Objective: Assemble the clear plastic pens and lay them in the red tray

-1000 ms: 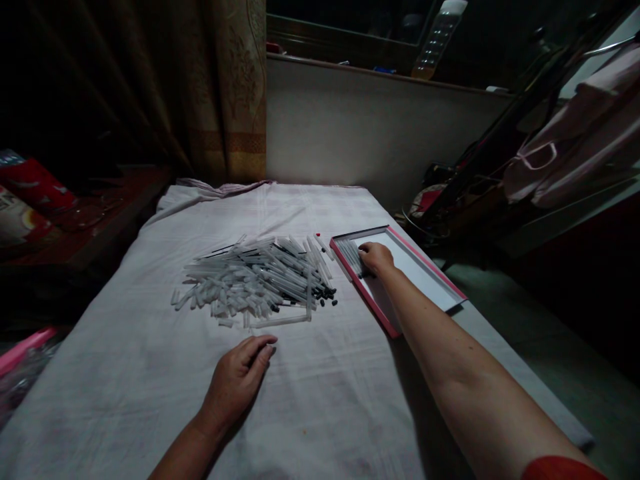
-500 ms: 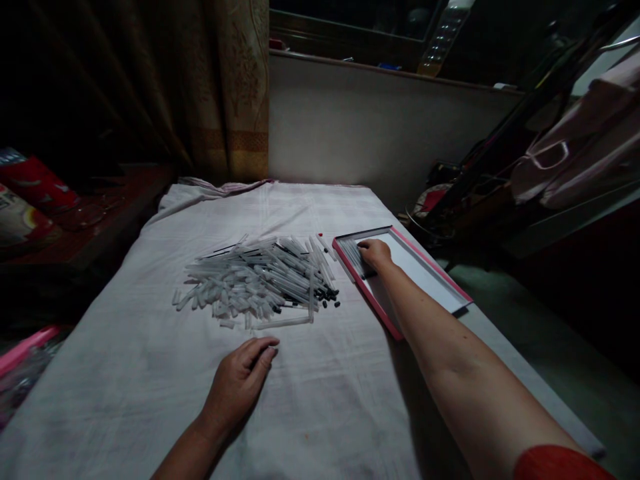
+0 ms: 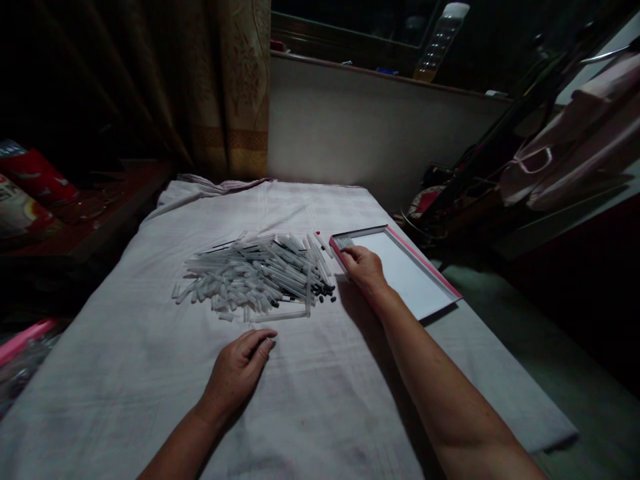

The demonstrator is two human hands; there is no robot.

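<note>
right hand [image 3: 364,268] has shifted left from inside the shallow box [image 3: 417,277] to over its near-left wall; can't tell if its fingers pinch anything. left hand [image 3: 234,370] unmoved on the white cloth [image 3: 310,400], loosely curled, can't tell if thumb and index touch. pile of clear tubes [image 3: 250,277] lies between box and curtain side, small black pieces [image 3: 327,291] at its right edge. more tubes [image 3: 343,243] in box's far-left corner.

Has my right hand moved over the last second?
Yes. Judged against the tray, your right hand has shifted left and a little towards you, and now covers part of the tray's left wall.
</note>
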